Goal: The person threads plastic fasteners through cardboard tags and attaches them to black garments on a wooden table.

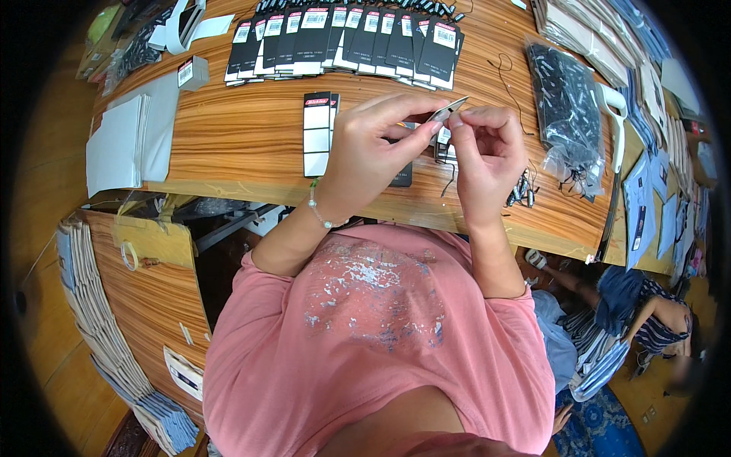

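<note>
My left hand (381, 145) grips a hang tag (451, 109) between thumb and fingers, tilted so that it shows almost edge-on. Close against the tag's edge, my right hand (487, 148) pinches thumb and forefinger together on what looks like a thin black string (449, 179), which dangles below. The fingertips mostly hide the spot where string and tag meet. Under and beside my left hand lie black-and-white tags (316, 137) on the table. Another small stack of tags is partly covered between my hands.
A fanned row of black tags (343, 38) with strings spans the table's far side. A clear bag of black strings (565, 107) and loose strings (522, 190) lie right. White paper sheets (118, 145) and a small box (193, 74) are left. Folded clothes (655, 183) and a person (655, 312) are beyond, right.
</note>
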### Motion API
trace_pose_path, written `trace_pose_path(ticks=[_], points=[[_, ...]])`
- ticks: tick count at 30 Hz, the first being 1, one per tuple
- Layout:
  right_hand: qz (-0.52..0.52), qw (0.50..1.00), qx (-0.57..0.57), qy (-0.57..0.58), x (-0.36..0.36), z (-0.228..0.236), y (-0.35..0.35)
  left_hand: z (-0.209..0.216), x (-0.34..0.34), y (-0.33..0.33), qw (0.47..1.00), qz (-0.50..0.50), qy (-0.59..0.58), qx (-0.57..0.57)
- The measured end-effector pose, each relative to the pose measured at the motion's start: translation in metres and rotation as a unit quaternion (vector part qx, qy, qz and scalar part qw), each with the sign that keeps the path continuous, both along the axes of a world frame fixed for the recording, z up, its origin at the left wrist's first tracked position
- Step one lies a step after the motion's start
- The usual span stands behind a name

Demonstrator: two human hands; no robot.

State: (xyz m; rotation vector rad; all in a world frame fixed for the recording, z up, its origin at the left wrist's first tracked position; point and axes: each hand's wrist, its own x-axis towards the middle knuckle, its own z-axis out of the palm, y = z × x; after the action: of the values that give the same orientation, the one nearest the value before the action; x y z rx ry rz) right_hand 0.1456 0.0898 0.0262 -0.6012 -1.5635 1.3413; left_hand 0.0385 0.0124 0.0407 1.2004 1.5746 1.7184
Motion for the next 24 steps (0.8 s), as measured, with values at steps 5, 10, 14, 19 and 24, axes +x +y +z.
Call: trace_pose_path(ticks=[5, 10, 14, 19, 24], points=[[0.044, 0.985, -0.136, 0.093, -0.003, -0.001, -0.002, -0.003, 0.005, 0.001, 1.0, 0.016, -0.018, 0.02], [0.086, 0.947, -0.25, 0.185, -0.003, -0.005, -0.002, -0.004, 0.006, 0.0, 1.0, 0.007, 0.02, 0.022], [0.059, 0.971, -0.19, 0.131, -0.004, -0.003, -0.002, -0.006, 0.003, 0.0, 0.998, 0.012, 0.064, 0.021], [0.144, 0.972, -0.165, 0.082, 0.005, 0.0, 0.01, -0.005, -0.01, -0.002, 0.987, -0.011, 0.159, 0.031], [0.236, 0.954, -0.185, -0.005, 0.015, 0.002, 0.02, 0.003, -0.017, -0.004, 0.935, 0.022, 0.348, 0.064]])
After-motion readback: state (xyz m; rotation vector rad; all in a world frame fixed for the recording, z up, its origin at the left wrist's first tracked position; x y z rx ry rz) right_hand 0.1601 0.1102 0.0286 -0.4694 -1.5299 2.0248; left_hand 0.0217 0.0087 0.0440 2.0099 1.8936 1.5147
